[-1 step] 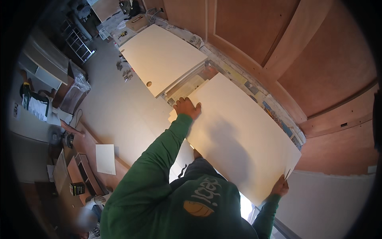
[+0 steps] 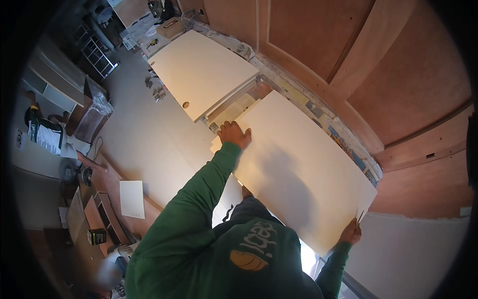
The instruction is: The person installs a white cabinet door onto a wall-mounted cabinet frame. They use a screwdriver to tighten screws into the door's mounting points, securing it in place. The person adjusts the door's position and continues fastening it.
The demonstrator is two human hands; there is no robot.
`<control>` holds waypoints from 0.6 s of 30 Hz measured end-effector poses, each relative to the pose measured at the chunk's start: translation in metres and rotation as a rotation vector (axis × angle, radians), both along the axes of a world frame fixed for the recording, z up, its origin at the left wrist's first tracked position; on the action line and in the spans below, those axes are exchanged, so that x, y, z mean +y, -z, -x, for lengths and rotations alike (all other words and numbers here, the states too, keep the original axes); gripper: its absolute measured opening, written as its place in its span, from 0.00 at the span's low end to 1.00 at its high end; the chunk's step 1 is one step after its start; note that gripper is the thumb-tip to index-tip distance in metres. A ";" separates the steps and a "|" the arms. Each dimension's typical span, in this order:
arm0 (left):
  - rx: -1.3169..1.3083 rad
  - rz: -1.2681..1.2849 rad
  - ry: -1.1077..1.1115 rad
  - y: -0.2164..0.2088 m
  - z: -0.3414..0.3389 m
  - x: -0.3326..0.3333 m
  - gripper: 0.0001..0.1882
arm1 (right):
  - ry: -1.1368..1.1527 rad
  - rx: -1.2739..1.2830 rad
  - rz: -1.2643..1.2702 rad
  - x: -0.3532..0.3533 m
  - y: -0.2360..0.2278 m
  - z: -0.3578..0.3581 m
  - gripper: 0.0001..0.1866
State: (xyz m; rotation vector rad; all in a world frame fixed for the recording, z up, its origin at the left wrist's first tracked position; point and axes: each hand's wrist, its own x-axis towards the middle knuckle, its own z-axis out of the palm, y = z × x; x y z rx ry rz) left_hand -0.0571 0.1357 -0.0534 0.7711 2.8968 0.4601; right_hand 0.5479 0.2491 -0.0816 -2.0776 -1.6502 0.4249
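Observation:
A large pale board [image 2: 303, 164] lies before me, slanting from upper left to lower right, with my shadow across its middle. My left hand [image 2: 234, 134] grips its far left corner, fingers curled over the edge and thumb on the top face. At the opposite end, my right hand [image 2: 350, 232] is closed on the near right corner. A thin dark line, too small to identify, shows by the right fingertips. The undersides of both grips are hidden. Beyond the left hand is a second pale board [image 2: 204, 72] with round holes near one long edge.
Brown wood panelling [image 2: 308, 40] rises on the right. Small hardware [image 2: 158, 93] lies on the floor, left of the second board. A cardboard box [image 2: 171, 28] and a ladder [image 2: 97, 56] are farther back. At left, a co-worker [image 2: 50, 134] reaches toward a brown panel; another person sits lower left.

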 end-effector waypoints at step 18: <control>-0.166 -0.373 0.098 0.005 0.048 -0.024 0.25 | -0.369 -0.391 0.205 0.087 0.006 -0.040 0.37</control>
